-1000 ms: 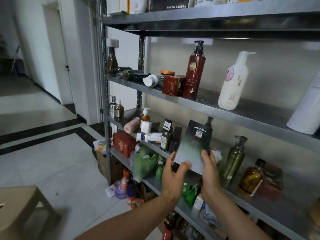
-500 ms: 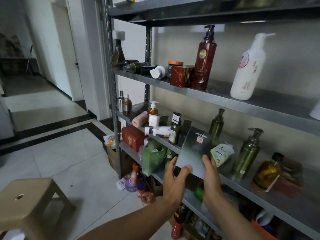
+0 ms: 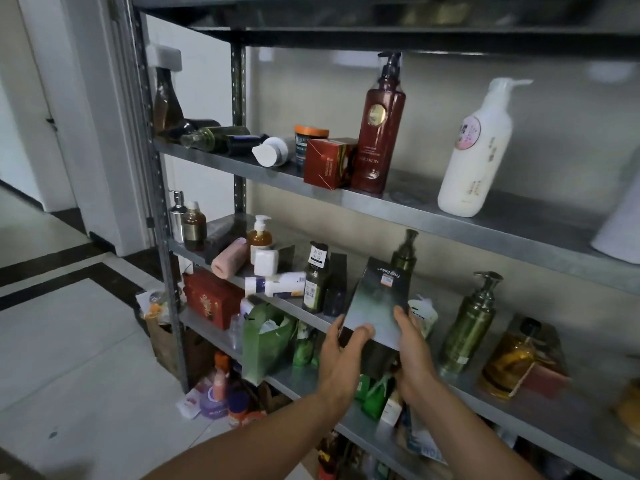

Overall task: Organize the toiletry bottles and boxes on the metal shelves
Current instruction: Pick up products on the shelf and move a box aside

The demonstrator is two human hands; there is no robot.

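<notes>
Dark box (image 3: pixel 375 299) stands tilted, long axis upright, pinched at its base between left hand (image 3: pixel 341 358) and right hand (image 3: pixel 414 355) before the middle shelf (image 3: pixel 571 414).

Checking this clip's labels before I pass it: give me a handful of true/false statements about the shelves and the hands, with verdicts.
1. Both hands hold the dark box. True: the left hand and right hand grip its lower end.
2. The red pump bottle lies on its side. False: it stands upright beside the red box.
3. The white pump bottle shares a shelf with the red pump bottle. True.
4. The pink tube stands upright. False: it lies on its side.
5. The green bag sits on the top shelf. False: it sits on a lower shelf, left of the hands.
</notes>
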